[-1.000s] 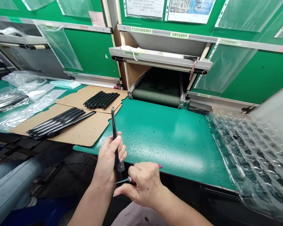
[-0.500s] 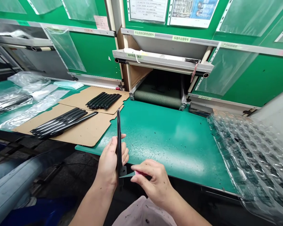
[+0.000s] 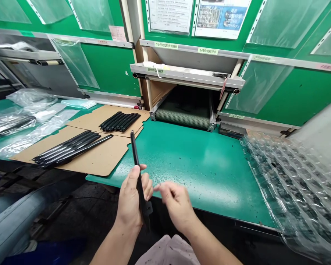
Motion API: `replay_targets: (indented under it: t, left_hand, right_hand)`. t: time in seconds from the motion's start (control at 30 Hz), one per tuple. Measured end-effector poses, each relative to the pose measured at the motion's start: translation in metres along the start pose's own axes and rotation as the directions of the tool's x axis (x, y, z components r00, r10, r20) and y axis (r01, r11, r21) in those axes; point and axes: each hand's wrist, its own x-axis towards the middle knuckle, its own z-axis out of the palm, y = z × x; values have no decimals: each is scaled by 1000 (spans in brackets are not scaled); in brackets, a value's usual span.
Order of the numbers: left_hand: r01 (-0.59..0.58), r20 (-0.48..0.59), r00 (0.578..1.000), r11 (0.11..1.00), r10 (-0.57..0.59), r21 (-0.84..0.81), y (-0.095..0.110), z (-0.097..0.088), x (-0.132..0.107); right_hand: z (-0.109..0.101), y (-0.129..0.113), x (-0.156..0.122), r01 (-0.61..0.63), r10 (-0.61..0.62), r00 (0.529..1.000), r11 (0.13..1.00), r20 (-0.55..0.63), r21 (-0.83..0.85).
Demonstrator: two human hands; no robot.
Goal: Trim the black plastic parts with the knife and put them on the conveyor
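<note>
My left hand (image 3: 134,193) is wrapped round a long, narrow black plastic strip (image 3: 135,151). The strip points up and away, leaning a little left, with a small tab with a hole near its lower end. Just right of it, my right hand (image 3: 178,204) is closed, its fingertips close to the left fingers. The small pink-gripped blade seen in it earlier is now hidden by the fingers. Left of my hands, several black strips (image 3: 71,147) lie side by side on cardboard (image 3: 107,158). A second row of shorter-looking black strips (image 3: 120,121) lies behind them.
A green tabletop (image 3: 198,165) with dark shavings lies before me. Clear plastic trays (image 3: 289,184) are stacked at the right. A conveyor belt (image 3: 182,116) runs under a shelf (image 3: 187,75). Bagged parts (image 3: 11,127) lie far left, near a seated person's leg (image 3: 24,217).
The black strip has tilted, its top moving left and its lower end right. My right hand has turned and lifted away from the tab; its blade no longer shows.
</note>
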Motion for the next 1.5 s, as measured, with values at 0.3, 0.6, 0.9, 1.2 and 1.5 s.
replay_targets:
  t: [0.3,0.6,0.9,1.2,1.5]
  left_hand:
    - [-212,108,974,969,199,130,-1,-22,3]
    - [-721,25,668,638,744,271,-11,-26,2]
    - [-795,102,557,495,824,351,-12,-27,1]
    - [-575,44,811,782,583,240,-5,-17,-16]
    - [-190,-17,981,979,192,73,7,-17,6]
  right_hand:
    - [-17,-21,19,0,8,999,988,47,-153]
    - [-9,-4,12,56,-78,985,988,-154,-145]
    - [9,6,4,140,-158,935,987,-317,-81]
    - [-22,9,29,83,-77,896,997,-438,-5]
    - [-3,-3,-3,297,-268,954,913,137,-278]
